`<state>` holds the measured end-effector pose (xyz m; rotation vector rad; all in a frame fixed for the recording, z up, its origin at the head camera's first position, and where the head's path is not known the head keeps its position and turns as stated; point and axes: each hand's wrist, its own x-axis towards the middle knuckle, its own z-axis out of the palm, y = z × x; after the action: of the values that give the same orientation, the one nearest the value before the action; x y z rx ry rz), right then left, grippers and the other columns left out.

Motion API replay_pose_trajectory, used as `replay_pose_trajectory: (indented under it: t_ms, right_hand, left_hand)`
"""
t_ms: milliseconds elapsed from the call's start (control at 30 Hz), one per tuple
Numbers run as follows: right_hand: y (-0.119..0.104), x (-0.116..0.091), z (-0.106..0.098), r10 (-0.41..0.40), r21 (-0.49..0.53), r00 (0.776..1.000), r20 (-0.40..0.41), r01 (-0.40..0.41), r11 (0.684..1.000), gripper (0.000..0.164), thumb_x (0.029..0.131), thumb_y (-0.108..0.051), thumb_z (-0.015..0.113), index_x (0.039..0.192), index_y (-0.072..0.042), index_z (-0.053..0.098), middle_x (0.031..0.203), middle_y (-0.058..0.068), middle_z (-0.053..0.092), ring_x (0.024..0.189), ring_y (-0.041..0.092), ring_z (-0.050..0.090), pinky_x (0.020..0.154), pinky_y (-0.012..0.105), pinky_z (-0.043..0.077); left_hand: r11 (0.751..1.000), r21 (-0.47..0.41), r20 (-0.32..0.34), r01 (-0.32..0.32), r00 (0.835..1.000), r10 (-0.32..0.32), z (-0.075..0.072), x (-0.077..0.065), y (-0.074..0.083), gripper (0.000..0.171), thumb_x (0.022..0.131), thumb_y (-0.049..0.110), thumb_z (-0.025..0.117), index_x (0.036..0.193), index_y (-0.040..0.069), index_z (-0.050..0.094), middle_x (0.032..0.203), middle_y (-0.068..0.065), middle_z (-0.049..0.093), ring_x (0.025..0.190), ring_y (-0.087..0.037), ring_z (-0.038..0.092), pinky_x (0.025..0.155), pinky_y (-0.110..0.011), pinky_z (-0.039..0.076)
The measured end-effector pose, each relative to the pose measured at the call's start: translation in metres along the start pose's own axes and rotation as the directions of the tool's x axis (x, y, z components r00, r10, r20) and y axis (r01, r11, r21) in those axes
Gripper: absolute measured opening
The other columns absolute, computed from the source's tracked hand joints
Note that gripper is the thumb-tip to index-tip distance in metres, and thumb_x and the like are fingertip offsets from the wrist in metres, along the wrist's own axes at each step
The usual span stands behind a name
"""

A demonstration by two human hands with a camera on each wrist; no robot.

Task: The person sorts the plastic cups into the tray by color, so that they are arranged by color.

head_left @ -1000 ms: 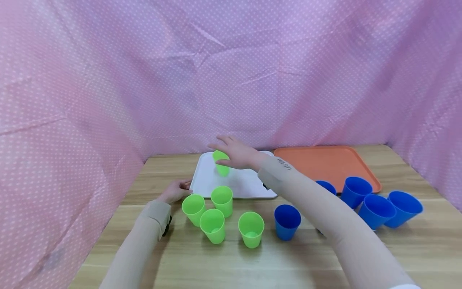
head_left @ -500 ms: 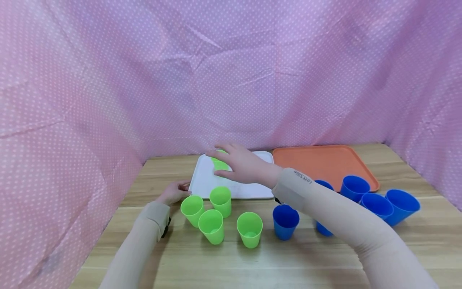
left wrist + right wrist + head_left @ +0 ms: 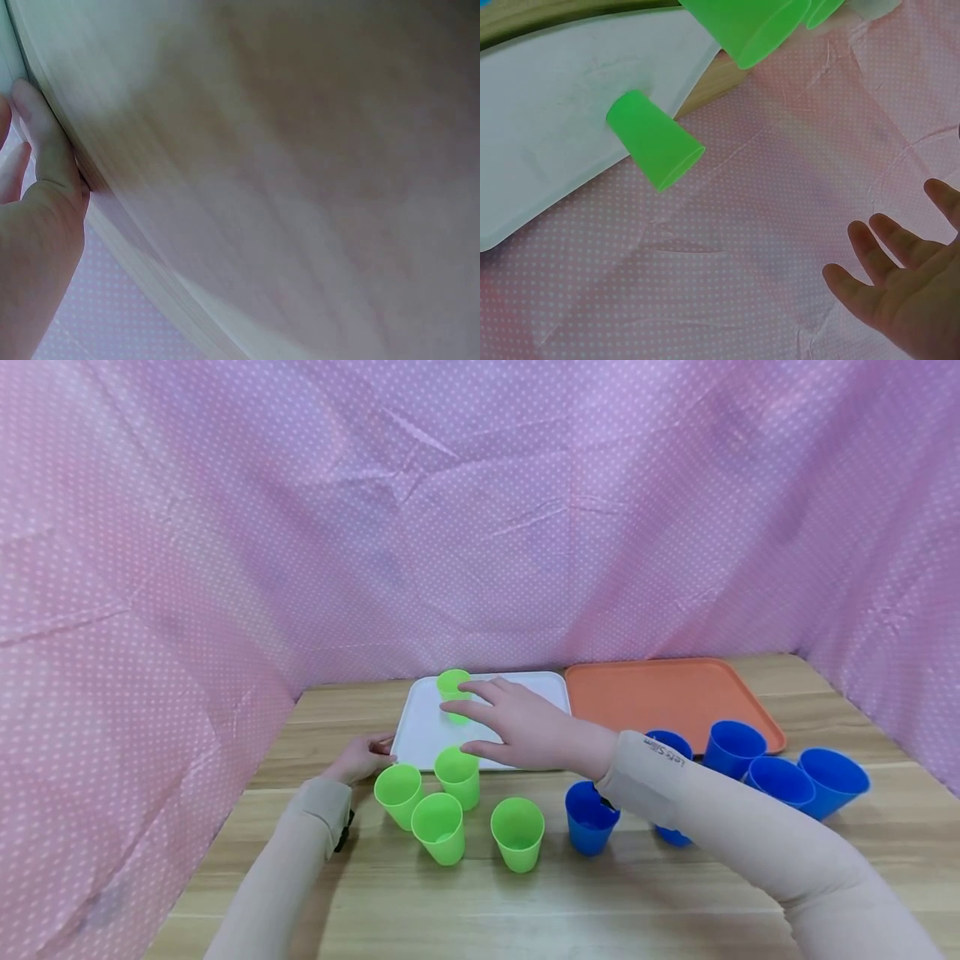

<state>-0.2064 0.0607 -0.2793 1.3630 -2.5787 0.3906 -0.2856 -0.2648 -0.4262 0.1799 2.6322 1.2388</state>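
My left hand point(image 3: 362, 758) is at the left edge of the white tray point(image 3: 420, 739), holding its rim between thumb and fingers. In the left wrist view, a finger point(image 3: 49, 135) lies along the tray's edge. My right hand point(image 3: 525, 727) hovers over the tray's front part, fingers spread and nothing in it. Just beyond its fingertips a light green cup point(image 3: 451, 683) stands upright on the tray, partly covered by the fingers in the head view. The right wrist view shows this green cup point(image 3: 654, 142) standing apart from the hand point(image 3: 907, 285).
In front of the tray stand three green cups point(image 3: 438, 827) close together and another green cup point(image 3: 517, 835) to their right. Beside that is a blue cup point(image 3: 588, 827); several blue cups point(image 3: 780, 781) stand farther right. An orange tray point(image 3: 667, 693) adjoins the white one. Pink dotted cloth point(image 3: 480, 527) surrounds the table.
My right hand has drawn back from the green cup on the tray, towards me and to the right, so more of that cup shows. The left hand stays at the tray's edge.
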Motion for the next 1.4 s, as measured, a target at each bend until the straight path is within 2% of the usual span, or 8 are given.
replay_pose_trajectory:
  t_ms: [67,100,200,433,700,1067,1167,1400]
  right_hand:
    - [0.0,-0.006,0.002,-0.009,-0.003,1.0,-0.002,0.009,1.0,0.051,0.093,-0.037,0.057,0.139,-0.018,0.047,0.141,0.015,0.045,0.128,0.031,0.044,0.105,0.045,0.037]
    - [0.0,-0.009,0.002,-0.017,-0.006,1.0,-0.004,0.017,1.0,0.051,0.093,-0.037,0.058,0.139,-0.018,0.047,0.14,0.015,0.045,0.126,0.031,0.045,0.104,0.045,0.037]
    - [-0.003,-0.019,0.005,-0.035,-0.015,0.999,0.006,0.035,0.999,0.052,0.093,-0.038,0.058,0.14,-0.019,0.047,0.14,0.015,0.045,0.124,0.031,0.047,0.103,0.046,0.039]
    - [-0.016,-0.04,0.013,-0.072,-0.075,0.997,0.036,0.075,0.994,0.055,0.09,-0.045,0.059,0.139,-0.021,0.047,0.141,0.015,0.044,0.122,0.031,0.048,0.102,0.045,0.039]
    - [-0.028,-0.055,0.021,-0.076,-0.123,0.992,0.097,0.088,0.989,0.063,0.087,-0.056,0.057,0.14,-0.025,0.045,0.145,0.013,0.038,0.125,0.029,0.044,0.105,0.044,0.035]
    - [-0.034,-0.07,0.039,-0.072,-0.112,0.986,0.149,0.089,0.99,0.065,0.085,-0.057,0.059,0.141,-0.027,0.042,0.147,0.014,0.037,0.127,0.031,0.041,0.107,0.052,0.033]
    - [-0.034,-0.072,0.045,-0.08,-0.139,0.986,0.148,0.101,0.985,0.066,0.085,-0.057,0.059,0.141,-0.027,0.042,0.147,0.014,0.036,0.127,0.031,0.042,0.106,0.052,0.034]
    - [-0.035,-0.077,0.059,-0.085,-0.2,0.985,0.148,0.114,0.973,0.069,0.083,-0.057,0.061,0.142,-0.028,0.041,0.149,0.014,0.033,0.125,0.029,0.044,0.103,0.051,0.037]
  left_hand:
    - [1.0,0.001,0.001,0.014,1.0,-0.014,0.001,-0.001,0.002,0.059,0.086,0.014,0.068,0.139,0.002,0.045,0.106,-0.018,0.058,0.094,-0.023,0.054,0.08,-0.028,0.048]
    - [0.999,0.012,-0.002,0.052,0.999,-0.052,0.002,-0.004,0.009,0.059,0.087,0.011,0.066,0.14,-0.001,0.042,0.109,-0.021,0.057,0.097,-0.025,0.053,0.082,-0.029,0.048]
    - [0.997,0.0,-0.013,0.083,0.996,-0.083,0.005,-0.007,0.015,0.057,0.088,0.006,0.063,0.14,-0.002,0.041,0.11,-0.021,0.056,0.097,-0.024,0.053,0.079,-0.026,0.048]
    - [0.996,0.055,-0.027,0.073,0.997,-0.071,0.006,-0.01,0.017,0.058,0.088,0.006,0.063,0.14,-0.003,0.04,0.11,-0.022,0.058,0.099,-0.025,0.054,0.083,-0.028,0.047]
    - [0.997,0.03,-0.018,0.075,0.997,-0.075,0.004,-0.009,0.015,0.057,0.089,0.005,0.061,0.141,-0.004,0.038,0.11,-0.022,0.056,0.097,-0.024,0.053,0.079,-0.027,0.048]
    - [0.998,0.036,-0.015,0.059,0.998,-0.059,0.005,-0.008,0.016,0.056,0.088,0.004,0.062,0.139,-0.005,0.04,0.107,-0.022,0.057,0.096,-0.024,0.055,0.077,-0.026,0.048]
    - [0.997,0.016,-0.011,0.07,0.998,-0.069,0.006,-0.007,0.016,0.056,0.089,0.003,0.061,0.14,-0.005,0.039,0.105,-0.019,0.056,0.093,-0.022,0.054,0.074,-0.024,0.048]
    - [0.997,0.056,-0.013,0.058,0.998,-0.057,0.004,-0.008,0.018,0.057,0.089,0.006,0.062,0.14,-0.006,0.039,0.107,-0.022,0.057,0.097,-0.025,0.055,0.079,-0.029,0.049]
